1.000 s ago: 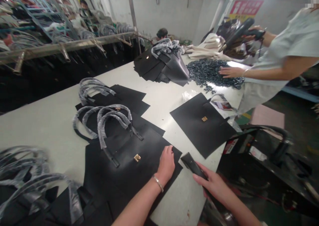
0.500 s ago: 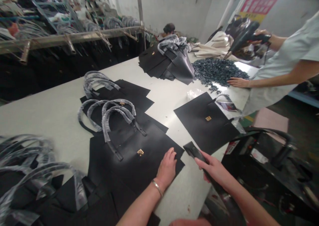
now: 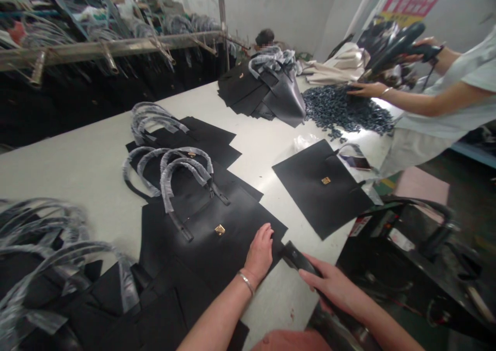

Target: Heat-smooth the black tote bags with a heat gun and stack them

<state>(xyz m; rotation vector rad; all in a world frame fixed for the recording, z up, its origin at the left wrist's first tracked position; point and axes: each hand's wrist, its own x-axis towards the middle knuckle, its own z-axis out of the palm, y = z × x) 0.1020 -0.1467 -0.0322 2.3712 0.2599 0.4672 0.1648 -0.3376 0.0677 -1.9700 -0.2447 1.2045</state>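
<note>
My left hand [image 3: 260,254] lies palm down, fingers stretched out, near the right edge of a black leather bag panel [image 3: 236,211]. This panel carries a gold metal fitting [image 3: 219,229] and plastic-wrapped handles [image 3: 186,161]. In my right hand [image 3: 329,280] is a black hand tool [image 3: 296,255] with a narrow, blunt front end; its exact kind is unclear. The tool's tip is right at the panel's right edge; whether they touch I cannot tell. Further right lies another black panel [image 3: 310,196] with a gold fitting.
Wrapped handles and black pieces [image 3: 46,237] crowd the left front. A stack of bag panels [image 3: 267,93] stands at the back, beside a pile of small dark pieces [image 3: 341,108]. A co-worker [image 3: 437,98] holds a dark power tool there. A black machine [image 3: 403,268] stands right of the table [image 3: 96,160].
My right hand has brought the tool left and slightly down to the panel's edge. My left hand stays on the panel. The co-worker's lower hand has risen from the tabletop to above the pile.
</note>
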